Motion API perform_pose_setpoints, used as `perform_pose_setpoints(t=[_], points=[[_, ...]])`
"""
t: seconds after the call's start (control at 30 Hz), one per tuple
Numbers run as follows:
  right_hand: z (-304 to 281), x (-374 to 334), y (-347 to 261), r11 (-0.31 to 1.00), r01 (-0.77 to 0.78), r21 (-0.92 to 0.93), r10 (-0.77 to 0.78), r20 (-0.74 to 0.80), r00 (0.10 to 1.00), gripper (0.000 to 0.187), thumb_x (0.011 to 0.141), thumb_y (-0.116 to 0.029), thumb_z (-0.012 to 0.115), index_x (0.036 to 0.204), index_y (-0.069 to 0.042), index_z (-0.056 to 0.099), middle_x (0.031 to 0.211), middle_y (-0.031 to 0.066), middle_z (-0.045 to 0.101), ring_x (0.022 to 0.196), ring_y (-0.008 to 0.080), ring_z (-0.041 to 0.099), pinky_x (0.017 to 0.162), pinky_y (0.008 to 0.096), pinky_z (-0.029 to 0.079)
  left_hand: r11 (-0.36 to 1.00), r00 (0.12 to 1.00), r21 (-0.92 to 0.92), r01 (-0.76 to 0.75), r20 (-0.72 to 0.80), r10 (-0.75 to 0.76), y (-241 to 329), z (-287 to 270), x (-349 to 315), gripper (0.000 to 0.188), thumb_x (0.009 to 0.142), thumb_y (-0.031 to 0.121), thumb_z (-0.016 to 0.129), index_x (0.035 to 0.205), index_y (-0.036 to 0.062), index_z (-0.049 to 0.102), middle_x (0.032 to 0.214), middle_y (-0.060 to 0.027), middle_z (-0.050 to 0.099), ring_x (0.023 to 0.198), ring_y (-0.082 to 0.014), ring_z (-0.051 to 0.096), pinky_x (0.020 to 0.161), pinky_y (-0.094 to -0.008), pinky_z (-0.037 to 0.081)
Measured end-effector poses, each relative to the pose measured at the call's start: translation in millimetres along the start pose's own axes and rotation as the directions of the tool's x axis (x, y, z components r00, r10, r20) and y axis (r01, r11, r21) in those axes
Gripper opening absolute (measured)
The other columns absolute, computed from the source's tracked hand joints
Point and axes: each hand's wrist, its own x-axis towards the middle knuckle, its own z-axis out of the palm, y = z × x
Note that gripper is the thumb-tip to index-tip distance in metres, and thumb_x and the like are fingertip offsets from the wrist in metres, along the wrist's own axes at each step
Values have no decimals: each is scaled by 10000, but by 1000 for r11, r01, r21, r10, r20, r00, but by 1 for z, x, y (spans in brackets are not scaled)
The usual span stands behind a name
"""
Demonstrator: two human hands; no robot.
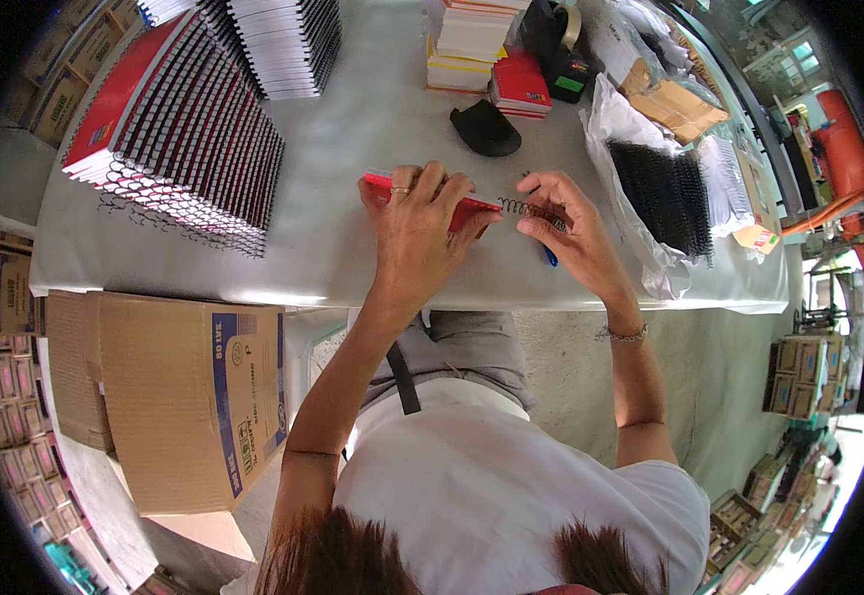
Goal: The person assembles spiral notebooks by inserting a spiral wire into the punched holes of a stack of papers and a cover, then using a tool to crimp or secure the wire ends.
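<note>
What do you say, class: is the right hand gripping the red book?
No, the left hand grips the red book; the right hand is at the coil.

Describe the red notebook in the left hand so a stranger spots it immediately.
Start at the pale table; near the middle of its front edge, the left hand holds the red notebook. Unlike the large notebook stack at left and the small red books beyond, it is held, with a dark coil at its right end.
</note>
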Motion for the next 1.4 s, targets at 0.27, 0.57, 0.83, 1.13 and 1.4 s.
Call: perform_pose_setpoints(t=[0.27,0.57,0.83,1.13,1.4], points=[[7,11,1,920,206,-335,-204,41,978,108,961,-80,631,1030,-5,596,871,116,604,710,233,550,659,344,426,999,998,21,40,45,-41,3,-7,-3,292,898,263,689,1167,183,610,1082,-2,564,1075,-266,513,930,-536,338],[21,18,0,806,228,-546,-278,-9,961,129,991,-171,593,1003,-44,584,939,105,608,902,310,586,830,409,386,968,988,-218,125,-58,-141,-8,-16,-3,363,901,44,663,1244,111,565,1311,-153,428,1170,-349,492,1019,-514,378],[-4,52,19,931,163,-326,-116,160,980,202,926,-59,629,1127,-43,619,1145,137,633,1097,341,607,916,415,463,883,987,-443,157,37,-157,-39,-28,-5,257,903,77,700,1136,49,595,1315,-170,415,1107,-343,547,927,-443,487],[-27,90,64,801,320,-506,-290,139,947,254,923,-100,693,1135,-5,591,1379,161,518,1137,305,604,883,356,529,808,963,-541,234,18,-267,-48,-23,-12,508,856,253,799,1214,34,512,1277,-162,413,1111,-318,532,901,-429,510],[-21,51,11,980,-55,-191,58,10,998,398,1054,-382,526,1138,-3,608,870,63,576,768,146,552,651,264,436,790,928,-522,323,11,-372,-35,-7,-14,843,661,401,935,1208,23,416,1168,-123,399,1081,-260,502,926,-405,479]])
